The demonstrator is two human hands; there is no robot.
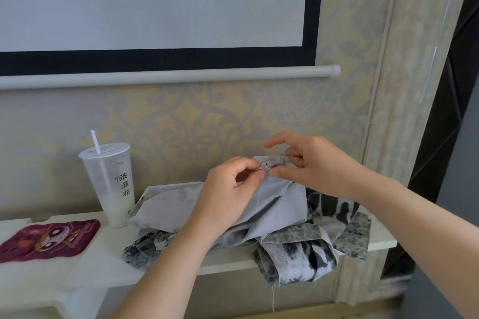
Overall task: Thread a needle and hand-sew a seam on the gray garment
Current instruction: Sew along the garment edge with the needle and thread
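- My left hand (230, 189) pinches the raised fold of the gray garment (280, 197) tightly between thumb and forefinger.
- At 3 o'clock from it, almost touching, my right hand (311, 166) has its thumb tip against the same fold. Its curled fingers hold a thin dark needle (288, 155), and the forefinger is lifted free.
- The garment hangs from the fold at 6 o'clock onto a white shelf (77, 254) and partly covers a white tray (146, 195).
- Black-and-white patterned cloth (324, 208) is heaped at 5 o'clock and spills over the shelf's front edge.
- A lidded cup (111, 184) with a straw stands at 9 o'clock, just beside the tray's corner.
- A maroon mat (49, 239) lies at 8 o'clock, near the front edge.
- A projector screen's bar (168, 76) hangs at 12 o'clock, with bare wall between it and my hands.
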